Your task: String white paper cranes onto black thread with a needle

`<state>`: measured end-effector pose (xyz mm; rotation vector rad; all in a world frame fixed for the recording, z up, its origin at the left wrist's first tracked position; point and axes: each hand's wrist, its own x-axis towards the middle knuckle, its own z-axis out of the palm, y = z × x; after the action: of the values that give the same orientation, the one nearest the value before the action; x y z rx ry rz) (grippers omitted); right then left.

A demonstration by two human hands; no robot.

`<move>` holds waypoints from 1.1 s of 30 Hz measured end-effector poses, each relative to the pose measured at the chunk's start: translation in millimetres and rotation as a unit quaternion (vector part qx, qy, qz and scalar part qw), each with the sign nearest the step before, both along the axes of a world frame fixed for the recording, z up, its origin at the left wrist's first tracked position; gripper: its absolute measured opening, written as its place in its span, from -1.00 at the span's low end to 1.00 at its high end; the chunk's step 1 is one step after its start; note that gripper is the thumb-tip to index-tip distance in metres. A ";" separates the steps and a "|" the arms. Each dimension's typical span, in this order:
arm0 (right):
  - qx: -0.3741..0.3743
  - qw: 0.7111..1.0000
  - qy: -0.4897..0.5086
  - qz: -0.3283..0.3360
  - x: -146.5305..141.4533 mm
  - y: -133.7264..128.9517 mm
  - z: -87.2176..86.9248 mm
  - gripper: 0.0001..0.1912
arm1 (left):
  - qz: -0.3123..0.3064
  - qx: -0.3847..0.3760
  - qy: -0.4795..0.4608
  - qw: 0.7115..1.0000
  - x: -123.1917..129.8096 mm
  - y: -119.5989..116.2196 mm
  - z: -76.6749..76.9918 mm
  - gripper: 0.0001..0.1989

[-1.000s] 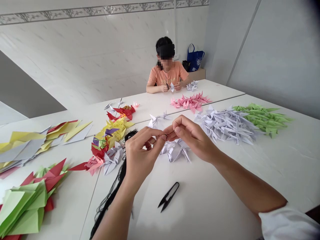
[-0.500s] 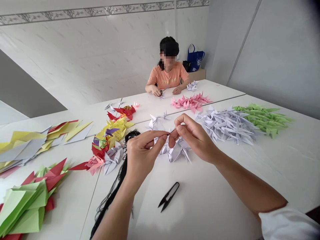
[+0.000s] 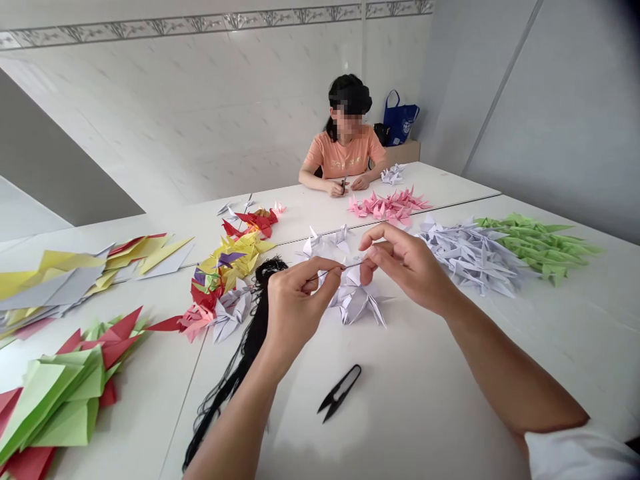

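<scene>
Above the table, my left hand point(image 3: 300, 307) is closed in a pinch, thumb against forefinger, on a thin black thread point(image 3: 352, 265). The thread runs across to my right hand point(image 3: 395, 267), whose thumb and fingertips are pinched at its other side; whether a needle is on it is too small to tell. Folded white paper cranes point(image 3: 356, 303) lie just behind and below my fingers. Beside my left forearm stretches a bundle of black threads point(image 3: 255, 333), knotted at its far end. Black thread snips point(image 3: 340, 393) rest on the table between my forearms.
Mixed coloured cranes point(image 3: 233, 257) lie left of centre, with folded yellow and grey papers point(image 3: 65, 287) and green and red ones point(image 3: 65, 400) further left. Pink point(image 3: 393, 205), white point(image 3: 473, 257) and green cranes point(image 3: 543, 243) are piled rightward. A person point(image 3: 347, 150) sits opposite, holding a small dark tool.
The view has shifted slightly, so things sit a little further right. My hands have drawn slightly apart, showing more thread between them. The person opposite has raised the small tool upright.
</scene>
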<state>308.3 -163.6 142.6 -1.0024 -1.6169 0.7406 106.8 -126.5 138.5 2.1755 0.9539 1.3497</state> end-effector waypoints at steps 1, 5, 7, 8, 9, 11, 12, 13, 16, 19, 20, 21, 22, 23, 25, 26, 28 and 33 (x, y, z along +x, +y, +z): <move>-0.012 1.000 -0.013 0.012 0.3 -0.1 0.1 -0.82 | 0.000 -0.005 0.000 1.000 0.1 -0.3 0.5 -0.84; -0.033 0.995 -0.062 0.067 -1.1 -0.7 0.5 -0.74 | -0.002 -0.009 0.003 1.000 -0.6 -1.2 1.6 -0.85; -0.018 0.994 -0.074 0.075 -3.0 -1.0 0.9 -0.72 | -0.003 -0.004 0.005 1.000 -0.8 -1.3 1.7 -0.85; -0.011 0.994 -0.075 0.075 -4.1 -1.1 0.9 -0.73 | -0.004 0.000 0.006 1.000 -0.7 -1.4 1.7 -0.85; -0.007 0.995 -0.072 0.074 -5.3 -1.3 0.9 -0.75 | -0.005 0.002 0.007 1.000 -0.6 -1.6 1.8 -0.86; -0.012 0.995 -0.059 0.075 -7.7 -1.6 0.2 -0.77 | -0.007 0.000 0.005 1.000 -0.2 -2.2 2.2 -0.85; -0.018 0.995 -0.053 0.078 -8.8 -1.7 -0.3 -0.77 | -0.009 -0.007 0.003 1.000 0.0 -2.5 2.6 -0.84; -0.026 0.995 -0.048 0.084 -9.8 -1.8 -0.9 -0.77 | -0.012 -0.017 0.000 1.000 0.2 -2.9 3.0 -0.84; -0.047 0.992 -0.027 0.115 -11.7 -1.2 -3.0 -0.73 | -0.020 -0.045 -0.007 0.999 0.3 -3.7 4.2 -0.82; -0.062 0.989 0.005 0.134 -12.1 0.5 -4.7 -0.74 | -0.030 -0.054 -0.014 0.998 0.3 -3.8 4.9 -0.82; -0.065 0.989 0.015 0.135 -12.0 1.2 -5.1 -0.74 | -0.035 -0.056 -0.015 0.998 0.4 -3.9 5.0 -0.82; -0.067 0.988 0.024 0.137 -11.9 2.0 -5.4 -0.73 | -0.039 -0.057 -0.018 0.997 0.5 -4.0 5.1 -0.83; -0.069 0.987 0.032 0.141 -11.7 2.7 -5.7 -0.72 | -0.041 -0.057 -0.021 0.997 0.5 -4.1 5.2 -0.83; -0.072 0.985 0.038 0.150 -11.5 3.3 -5.8 -0.70 | -0.043 -0.059 -0.024 0.997 0.5 -4.2 5.3 -0.83; -0.087 0.980 0.043 0.174 -11.6 4.1 -6.1 -0.69 | -0.042 -0.062 -0.028 0.997 0.3 -4.2 5.1 -0.83; -0.096 0.978 0.040 0.182 -11.8 4.2 -6.2 -0.71 | -0.039 -0.063 -0.027 0.997 0.1 -4.1 4.8 -0.83; -0.100 0.980 0.026 0.171 -13.2 3.7 -6.7 -0.77 | -0.025 -0.055 -0.024 0.998 -0.4 -3.7 3.8 -0.83; -0.023 0.995 -0.099 0.005 -22.7 0.7 -9.1 -0.63 | 0.026 -0.036 -0.009 0.999 0.3 -3.9 2.3 -0.81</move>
<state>285.6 -162.9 133.5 -1.1315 -1.7831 0.7052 107.1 -130.5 140.8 2.0947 1.0417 1.3360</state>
